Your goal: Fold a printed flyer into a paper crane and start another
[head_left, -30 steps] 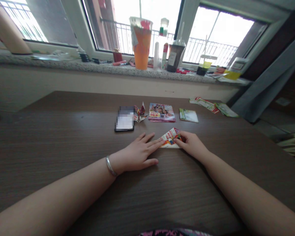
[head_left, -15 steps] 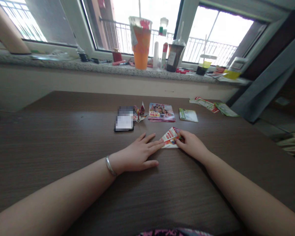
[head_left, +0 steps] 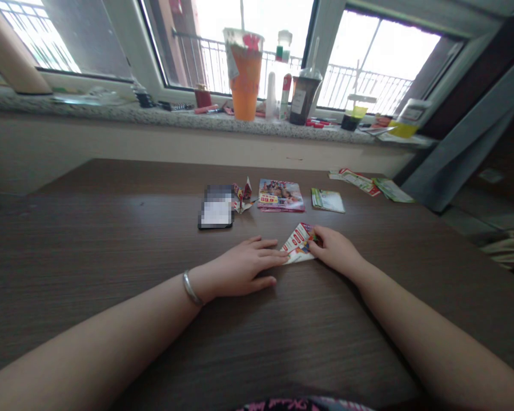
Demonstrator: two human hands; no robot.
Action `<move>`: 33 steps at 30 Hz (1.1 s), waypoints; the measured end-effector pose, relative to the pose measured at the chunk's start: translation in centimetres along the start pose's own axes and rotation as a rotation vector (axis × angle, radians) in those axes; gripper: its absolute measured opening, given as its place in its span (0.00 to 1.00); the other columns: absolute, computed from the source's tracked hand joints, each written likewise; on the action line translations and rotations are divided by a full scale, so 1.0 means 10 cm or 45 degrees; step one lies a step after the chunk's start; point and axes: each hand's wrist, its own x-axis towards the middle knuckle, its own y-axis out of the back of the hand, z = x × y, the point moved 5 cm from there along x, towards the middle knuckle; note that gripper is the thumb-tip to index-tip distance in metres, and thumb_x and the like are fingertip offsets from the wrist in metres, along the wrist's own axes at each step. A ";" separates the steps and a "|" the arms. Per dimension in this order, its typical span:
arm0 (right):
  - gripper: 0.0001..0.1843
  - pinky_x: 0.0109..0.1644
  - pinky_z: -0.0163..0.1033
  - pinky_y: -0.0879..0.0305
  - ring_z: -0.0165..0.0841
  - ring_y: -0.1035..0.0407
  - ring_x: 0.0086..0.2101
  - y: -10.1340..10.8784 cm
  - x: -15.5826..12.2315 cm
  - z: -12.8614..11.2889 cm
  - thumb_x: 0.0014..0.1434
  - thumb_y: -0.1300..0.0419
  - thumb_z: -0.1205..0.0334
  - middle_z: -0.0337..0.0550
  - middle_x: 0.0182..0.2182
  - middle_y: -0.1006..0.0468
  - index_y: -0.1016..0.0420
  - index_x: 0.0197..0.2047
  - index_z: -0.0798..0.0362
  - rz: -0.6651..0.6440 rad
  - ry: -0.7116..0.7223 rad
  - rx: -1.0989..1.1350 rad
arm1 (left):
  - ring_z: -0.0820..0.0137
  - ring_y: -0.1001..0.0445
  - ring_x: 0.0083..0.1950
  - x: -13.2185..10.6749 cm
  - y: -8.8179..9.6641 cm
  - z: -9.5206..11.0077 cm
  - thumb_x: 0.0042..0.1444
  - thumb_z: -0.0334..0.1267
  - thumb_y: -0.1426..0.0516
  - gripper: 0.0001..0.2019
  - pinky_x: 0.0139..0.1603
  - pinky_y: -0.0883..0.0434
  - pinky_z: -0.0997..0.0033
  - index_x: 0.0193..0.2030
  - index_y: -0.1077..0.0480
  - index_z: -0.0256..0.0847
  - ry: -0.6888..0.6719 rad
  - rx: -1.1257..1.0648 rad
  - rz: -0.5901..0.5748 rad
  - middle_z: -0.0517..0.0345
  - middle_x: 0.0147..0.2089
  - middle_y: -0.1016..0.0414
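A folded piece of printed paper [head_left: 298, 242], white with red, purple and orange print, lies on the brown table between my hands. My left hand [head_left: 252, 266] rests flat with fingers spread, its fingertips touching the paper's left corner. On the right side, my right hand [head_left: 332, 246] pinches the paper's edge between thumb and curled fingers; part of the paper is hidden under them. Just beyond are a folded paper figure [head_left: 243, 198] with pointed tips, a stack of colourful printed sheets [head_left: 281, 195] and a smaller stack of white-green sheets [head_left: 328, 200].
A phone [head_left: 215, 208] with a blurred screen lies left of the paper figure. Loose paper strips [head_left: 360, 182] are at the table's far right. Along the windowsill [head_left: 175, 119] stand a tall orange drink cup [head_left: 245, 80], a dark drink cup [head_left: 304, 97] and several bottles.
The folded paper has turned slightly, its lower edge now tilting down at the left. My left fingers have drawn a little closer together; my right hand still holds the paper.
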 end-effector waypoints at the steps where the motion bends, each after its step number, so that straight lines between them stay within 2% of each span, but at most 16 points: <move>1: 0.04 0.30 0.35 0.47 0.32 0.35 0.28 0.00 0.00 0.01 0.57 0.45 0.60 0.40 0.29 0.26 0.33 0.32 0.51 0.005 0.000 -0.007 | 0.61 0.39 0.66 0.01 0.01 0.01 0.62 0.39 0.46 0.21 0.66 0.41 0.55 0.62 0.37 0.45 0.000 -0.013 0.014 0.54 0.62 0.32; 4: 0.05 0.32 0.36 0.43 0.34 0.33 0.31 -0.01 0.00 0.01 0.57 0.45 0.60 0.42 0.31 0.25 0.31 0.34 0.52 0.060 0.023 -0.032 | 0.64 0.32 0.61 0.02 0.03 0.02 0.62 0.37 0.47 0.18 0.63 0.36 0.61 0.58 0.32 0.43 0.014 -0.029 0.032 0.53 0.58 0.28; 6: 0.07 0.37 0.39 0.39 0.36 0.32 0.36 0.01 -0.01 -0.03 0.58 0.45 0.60 0.45 0.36 0.25 0.29 0.39 0.52 0.139 0.095 -0.074 | 0.63 0.32 0.61 0.03 0.04 0.03 0.61 0.36 0.46 0.18 0.63 0.35 0.61 0.59 0.32 0.42 0.018 -0.001 0.035 0.53 0.58 0.28; 9: 0.14 0.49 0.44 0.38 0.41 0.34 0.45 0.05 -0.06 -0.16 0.59 0.44 0.60 0.50 0.44 0.25 0.28 0.48 0.54 0.276 0.293 -0.177 | 0.64 0.30 0.60 0.03 0.04 0.04 0.61 0.35 0.45 0.19 0.62 0.34 0.61 0.58 0.32 0.43 0.013 0.036 0.052 0.54 0.58 0.28; 11: 0.13 0.54 0.47 0.41 0.42 0.35 0.48 0.08 -0.10 -0.27 0.61 0.45 0.59 0.49 0.48 0.25 0.26 0.47 0.52 0.316 0.434 -0.226 | 0.65 0.30 0.59 0.04 0.03 0.04 0.61 0.35 0.46 0.18 0.61 0.33 0.62 0.58 0.31 0.43 0.007 0.050 0.063 0.54 0.58 0.27; 13: 0.12 0.56 0.48 0.43 0.42 0.35 0.49 0.09 -0.14 -0.35 0.64 0.47 0.58 0.45 0.47 0.23 0.24 0.44 0.50 0.284 0.538 -0.247 | 0.65 0.30 0.59 0.04 0.02 0.04 0.61 0.35 0.46 0.18 0.62 0.33 0.62 0.58 0.32 0.43 0.009 0.067 0.059 0.55 0.59 0.28; 17: 0.13 0.56 0.49 0.44 0.38 0.31 0.45 0.06 -0.18 -0.45 0.65 0.48 0.59 0.44 0.42 0.21 0.24 0.44 0.49 0.152 0.683 -0.240 | 0.64 0.31 0.60 0.05 0.01 0.03 0.61 0.34 0.46 0.20 0.62 0.34 0.61 0.60 0.33 0.45 0.001 0.081 0.051 0.55 0.60 0.29; 22: 0.12 0.56 0.48 0.44 0.38 0.31 0.46 0.05 -0.18 -0.46 0.65 0.48 0.60 0.44 0.42 0.21 0.24 0.44 0.49 0.126 0.690 -0.195 | 0.64 0.30 0.59 0.06 0.03 0.05 0.60 0.33 0.46 0.20 0.62 0.34 0.61 0.59 0.33 0.44 -0.041 0.071 0.087 0.55 0.58 0.28; 28: 0.10 0.54 0.46 0.42 0.38 0.31 0.45 0.03 -0.16 -0.45 0.64 0.47 0.62 0.45 0.41 0.22 0.24 0.40 0.51 0.119 0.667 -0.111 | 0.64 0.27 0.54 0.06 0.06 0.08 0.61 0.32 0.47 0.16 0.56 0.30 0.61 0.54 0.29 0.43 -0.064 0.132 0.167 0.54 0.53 0.24; 33: 0.09 0.52 0.45 0.40 0.36 0.30 0.43 0.02 -0.11 -0.41 0.62 0.44 0.62 0.43 0.38 0.21 0.23 0.35 0.50 0.127 0.620 -0.021 | 0.64 0.26 0.50 0.06 0.05 0.07 0.62 0.33 0.49 0.14 0.52 0.28 0.62 0.51 0.27 0.42 -0.034 0.188 0.155 0.53 0.49 0.23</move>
